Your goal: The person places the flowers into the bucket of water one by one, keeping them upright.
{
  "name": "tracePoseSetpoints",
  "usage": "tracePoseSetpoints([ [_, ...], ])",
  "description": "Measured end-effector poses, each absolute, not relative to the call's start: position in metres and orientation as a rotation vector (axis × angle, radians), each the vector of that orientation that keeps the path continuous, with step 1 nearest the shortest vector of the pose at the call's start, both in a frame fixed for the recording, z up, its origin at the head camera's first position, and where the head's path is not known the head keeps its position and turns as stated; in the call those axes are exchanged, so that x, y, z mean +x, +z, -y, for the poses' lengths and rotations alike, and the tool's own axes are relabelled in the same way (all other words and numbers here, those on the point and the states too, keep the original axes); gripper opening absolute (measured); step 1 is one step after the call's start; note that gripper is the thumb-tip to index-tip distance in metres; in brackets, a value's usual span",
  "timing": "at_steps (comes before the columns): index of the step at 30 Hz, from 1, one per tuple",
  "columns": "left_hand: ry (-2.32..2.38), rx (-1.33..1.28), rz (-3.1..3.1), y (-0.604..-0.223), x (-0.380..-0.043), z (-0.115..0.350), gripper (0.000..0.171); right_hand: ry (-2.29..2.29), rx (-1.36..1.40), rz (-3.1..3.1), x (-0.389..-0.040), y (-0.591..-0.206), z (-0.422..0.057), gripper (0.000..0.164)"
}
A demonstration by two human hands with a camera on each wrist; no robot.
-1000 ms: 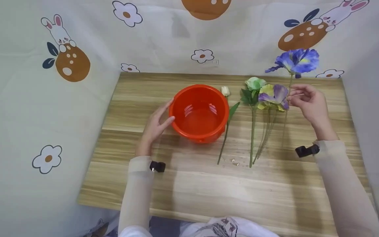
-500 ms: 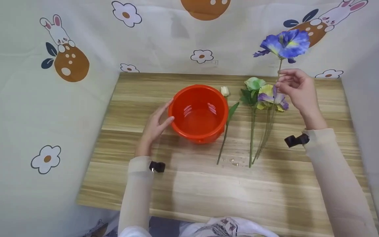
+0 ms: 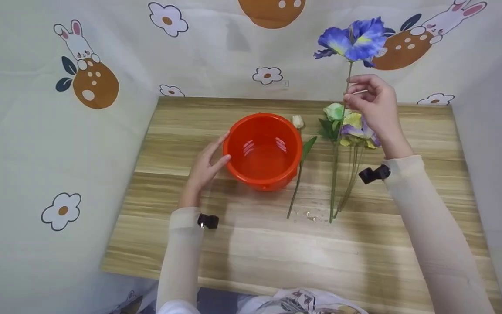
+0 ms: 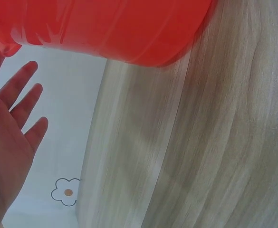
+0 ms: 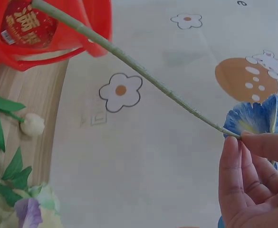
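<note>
Between thumb and fingers, my right hand (image 3: 375, 102) pinches the stem of a blue artificial iris (image 3: 353, 41), just below its bloom. In the right wrist view the green stem (image 5: 153, 85) slants up and left across the bucket. A red plastic bucket (image 3: 263, 185) stands upright on the table. My left hand (image 3: 205, 168) rests against the bucket's left side, thumb and fingers extended along the rim. From the left wrist, the fingers (image 4: 27, 111) look straight and spread, next to the bucket's wall (image 4: 105, 28).
On the wooden table (image 3: 181, 248), right of the bucket, lie a white tulip (image 3: 297, 121), a pale green flower (image 3: 333, 112) and a purple-yellow flower (image 3: 360, 131). Small clear droplets or bits (image 3: 311, 216) lie near the stem ends. A printed cloth (image 3: 216, 56) hangs behind.
My right hand has risen and moved left with the blue iris, from the table's right side to above the other flowers. My left hand and the bucket have stayed put.
</note>
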State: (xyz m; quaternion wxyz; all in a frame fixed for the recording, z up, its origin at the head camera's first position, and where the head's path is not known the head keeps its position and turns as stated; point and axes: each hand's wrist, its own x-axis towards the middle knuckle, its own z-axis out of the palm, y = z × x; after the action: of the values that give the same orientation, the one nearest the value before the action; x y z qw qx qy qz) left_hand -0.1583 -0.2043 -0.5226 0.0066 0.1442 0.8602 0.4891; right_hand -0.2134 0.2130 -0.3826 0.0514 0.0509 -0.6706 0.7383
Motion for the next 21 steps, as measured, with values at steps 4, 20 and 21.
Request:
tracePoseSetpoints([
  [4,1.523,0.456,-2.692,-0.523,-0.158,0.205,0.059,2.241,0.147,2.053,-0.217,-0.376,-0.197,0.027],
  [20,1.549,0.461,-2.683,-0.525,-0.16,0.205,0.059,2.143,0.224,2.097,-0.229,-0.375,-0.125,0.028],
  [21,1.549,0.47,-2.686,-0.525,-0.16,0.204,0.059,2.142,0.225,2.102,-0.229,-0.377,-0.12,0.029],
])
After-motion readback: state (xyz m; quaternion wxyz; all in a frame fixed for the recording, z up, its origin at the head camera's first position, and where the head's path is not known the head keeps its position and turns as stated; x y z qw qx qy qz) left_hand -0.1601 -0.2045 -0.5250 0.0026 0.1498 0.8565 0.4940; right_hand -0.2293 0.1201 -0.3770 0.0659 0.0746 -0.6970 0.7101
